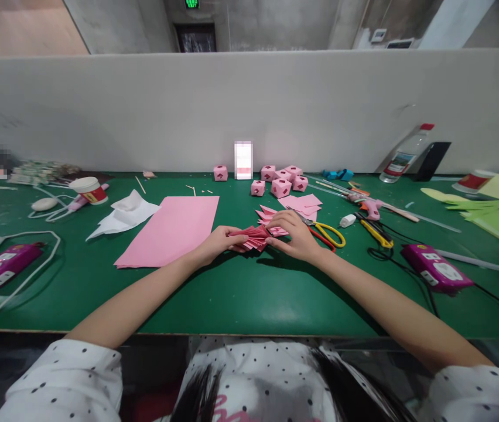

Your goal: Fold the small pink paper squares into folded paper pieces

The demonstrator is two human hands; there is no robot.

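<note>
Between my two hands, a little above the green table (249,299), is a bundle of folded pink paper (255,237) with fanned edges. My left hand (219,241) is closed on its left end, thumb on top. On the right end, my right hand (294,235) grips it between thumb and curled fingers. Just behind lie folded pink paper pieces (266,213) and flat pink slips (304,204). Scissors with yellow and red handles (335,234) rest beside my right hand, their blades partly hidden. A stack of pink paper sheets (174,228) lies left of my hands.
Several pink paper cubes (281,187) and a lit phone (243,159) stand by the grey partition (144,111). Rightward are a pink glue gun (370,208), a yellow cutter (376,233), a purple power strip (436,268) and a water bottle (405,155). A paper cup (95,192) stands left.
</note>
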